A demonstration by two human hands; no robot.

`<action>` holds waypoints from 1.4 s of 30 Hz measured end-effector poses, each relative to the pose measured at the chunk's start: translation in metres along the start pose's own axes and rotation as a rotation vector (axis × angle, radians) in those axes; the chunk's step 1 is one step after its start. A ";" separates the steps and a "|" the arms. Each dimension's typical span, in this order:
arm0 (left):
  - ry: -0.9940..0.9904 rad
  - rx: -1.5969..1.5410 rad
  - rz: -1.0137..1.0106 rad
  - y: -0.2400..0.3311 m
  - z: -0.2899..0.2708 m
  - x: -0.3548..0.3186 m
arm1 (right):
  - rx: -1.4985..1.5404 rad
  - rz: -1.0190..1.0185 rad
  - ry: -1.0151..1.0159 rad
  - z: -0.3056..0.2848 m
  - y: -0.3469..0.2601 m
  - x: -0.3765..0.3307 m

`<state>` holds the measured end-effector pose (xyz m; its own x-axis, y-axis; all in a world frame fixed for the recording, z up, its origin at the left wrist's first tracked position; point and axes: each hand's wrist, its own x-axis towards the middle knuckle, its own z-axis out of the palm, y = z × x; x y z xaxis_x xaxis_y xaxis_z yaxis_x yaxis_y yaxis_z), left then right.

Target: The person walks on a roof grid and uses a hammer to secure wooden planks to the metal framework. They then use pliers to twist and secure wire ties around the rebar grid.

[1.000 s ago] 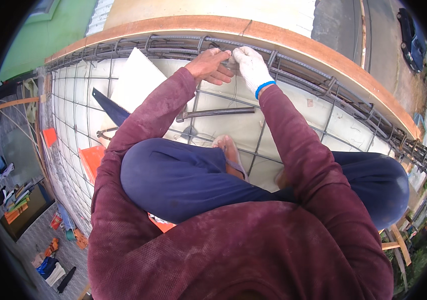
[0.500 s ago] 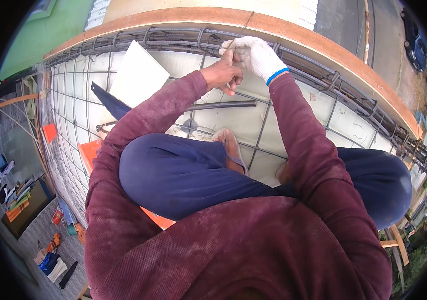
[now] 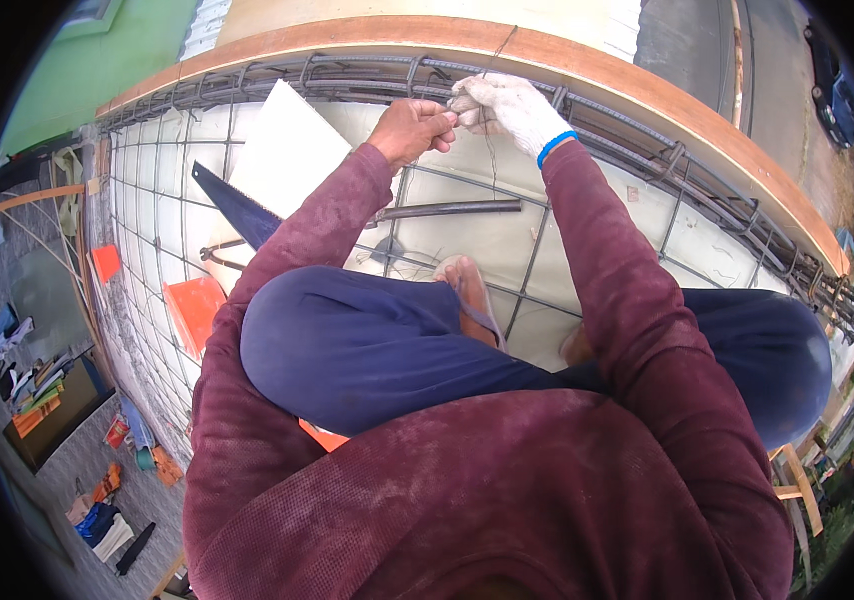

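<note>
My bare left hand [image 3: 409, 131] is closed in a pinch, its thumb and forefinger meeting the fingertips of my right hand. In a white knitted glove with a blue cuff, my right hand [image 3: 514, 110] is also closed. Thin dark tie wire [image 3: 493, 163] runs from between the fingers: one length hangs below the glove, another rises above it over the wooden board. The exact grip on it is partly hidden by the fingers. Both hands are just in front of the long rebar cage [image 3: 367, 78], a bundle of steel bars with square stirrups.
A wooden form board [image 3: 587, 62] edges the far side, with a road beyond. Rebar mesh [image 3: 518, 292] lies over pale sheeting. On it are a handsaw [image 3: 232, 203], white panel [image 3: 283, 150], metal tube [image 3: 452, 209], pincers [image 3: 219, 254] and an orange container [image 3: 195, 310].
My left hand has turned and drawn slightly left, its fingers going from spread to pinched. My right hand stays by the cage; the hanging wire now shows below it.
</note>
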<state>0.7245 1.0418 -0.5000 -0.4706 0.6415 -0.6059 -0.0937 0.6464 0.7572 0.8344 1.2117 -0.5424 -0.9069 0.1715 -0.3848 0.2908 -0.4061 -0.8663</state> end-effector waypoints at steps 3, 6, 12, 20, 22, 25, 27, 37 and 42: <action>-0.032 -0.056 -0.060 0.012 -0.005 -0.010 | -0.417 -0.114 -0.034 -0.002 0.002 0.000; -0.100 0.091 0.062 0.009 0.005 -0.003 | -0.864 -0.422 -0.015 -0.005 0.016 0.012; -0.169 -0.053 -0.065 -0.002 0.018 -0.002 | -0.604 -0.039 -0.082 0.000 -0.005 0.001; 0.135 0.683 0.326 -0.001 0.039 -0.012 | 0.004 0.140 -0.065 -0.007 -0.011 -0.035; 0.179 0.609 0.370 -0.012 0.049 -0.009 | -0.164 0.031 0.034 -0.002 -0.001 -0.033; 0.163 0.425 0.344 -0.010 0.051 -0.012 | 0.057 0.010 0.030 -0.007 0.016 -0.032; 0.234 0.191 0.373 -0.020 0.047 -0.014 | 0.111 0.079 -0.005 0.000 0.007 -0.040; -0.048 0.007 0.069 0.001 -0.001 0.003 | 0.323 0.147 -0.057 -0.002 0.008 -0.053; 0.013 -0.130 0.117 -0.012 0.045 -0.020 | -0.528 -0.092 0.124 0.004 0.026 -0.030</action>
<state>0.7745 1.0401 -0.5080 -0.4962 0.7033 -0.5090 -0.1499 0.5081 0.8481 0.8680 1.1926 -0.5516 -0.9023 0.3024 -0.3072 0.3546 0.1158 -0.9278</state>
